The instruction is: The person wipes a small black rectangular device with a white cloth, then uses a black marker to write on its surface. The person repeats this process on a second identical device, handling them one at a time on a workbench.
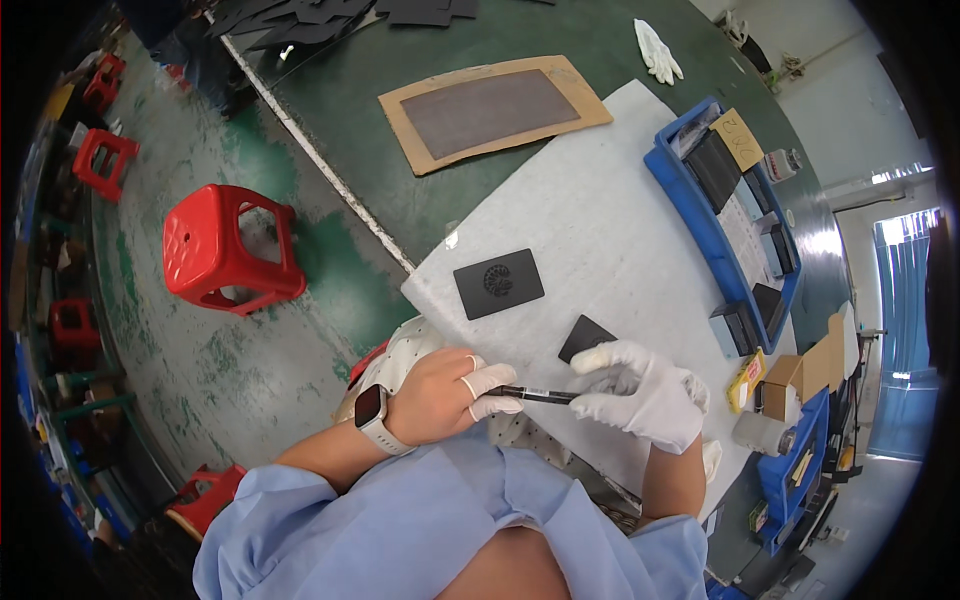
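Observation:
My left hand [447, 393], with white finger cots on some fingertips and a watch at the wrist, pinches one end of a slim black object [545, 396]. A pale printed strip runs along the object's side; whether it is a pen or a flat case seen edge-on I cannot tell. At its other end my right hand [640, 398], in a white glove, closes its fingers on it. Beyond the hands a flat black rectangular piece [498, 284] with a round emblem lies on the white padded sheet [600, 200]. A second black piece [584, 338] lies partly behind my right fingers.
At the right stands a blue tray [728, 240] holding black boxes and papers. Farther off lie a cardboard sheet with a dark panel [490, 112], a white glove [657, 52] and black sheets [300, 22]. A red stool [205, 245] stands left of the table.

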`<state>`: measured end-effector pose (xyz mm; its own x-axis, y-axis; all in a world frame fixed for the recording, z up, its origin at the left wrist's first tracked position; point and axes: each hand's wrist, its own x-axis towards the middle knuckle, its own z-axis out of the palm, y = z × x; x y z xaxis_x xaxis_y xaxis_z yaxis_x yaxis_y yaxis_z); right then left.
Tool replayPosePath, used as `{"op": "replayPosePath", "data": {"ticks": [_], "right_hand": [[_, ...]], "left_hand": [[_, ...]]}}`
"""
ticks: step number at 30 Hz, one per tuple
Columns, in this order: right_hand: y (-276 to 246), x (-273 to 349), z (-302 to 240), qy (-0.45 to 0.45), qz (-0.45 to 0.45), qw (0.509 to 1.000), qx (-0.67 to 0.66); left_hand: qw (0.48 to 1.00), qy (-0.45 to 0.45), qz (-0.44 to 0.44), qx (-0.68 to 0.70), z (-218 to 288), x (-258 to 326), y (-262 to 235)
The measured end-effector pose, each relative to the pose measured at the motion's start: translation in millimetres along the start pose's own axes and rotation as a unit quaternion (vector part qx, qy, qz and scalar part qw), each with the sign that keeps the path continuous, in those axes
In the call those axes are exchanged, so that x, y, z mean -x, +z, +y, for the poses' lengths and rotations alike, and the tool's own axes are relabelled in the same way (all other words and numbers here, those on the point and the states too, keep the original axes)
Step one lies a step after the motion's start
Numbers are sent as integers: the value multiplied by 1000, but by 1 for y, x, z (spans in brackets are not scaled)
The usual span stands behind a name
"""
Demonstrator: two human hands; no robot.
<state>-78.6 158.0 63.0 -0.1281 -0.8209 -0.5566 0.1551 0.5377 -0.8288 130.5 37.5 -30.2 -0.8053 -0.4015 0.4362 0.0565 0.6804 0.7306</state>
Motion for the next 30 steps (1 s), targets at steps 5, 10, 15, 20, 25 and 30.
{"op": "replayPosePath", "data": {"ticks": [5,10,15,20,25,30], "right_hand": [[4,-2,8,-75,96,990,-66],[16,-13,22,-163,51,982,-76],[37,-24,18,-94,14,993,75],[24,-44,35,-362,97,925,63],[49,-102,36,-419,90,800,420],[49,-100,43,-318,-29,904,284]], "left_hand": [[1000,-17,10,21,-1,3,4],[998,-26,6,49,2,1,8],[997,-18,19,66,3,-1,7],[998,-56,39,8,-11,8,-3],[983,-122,121,-61,-23,14,-21],[957,-191,215,-25,-35,30,-36]]}}
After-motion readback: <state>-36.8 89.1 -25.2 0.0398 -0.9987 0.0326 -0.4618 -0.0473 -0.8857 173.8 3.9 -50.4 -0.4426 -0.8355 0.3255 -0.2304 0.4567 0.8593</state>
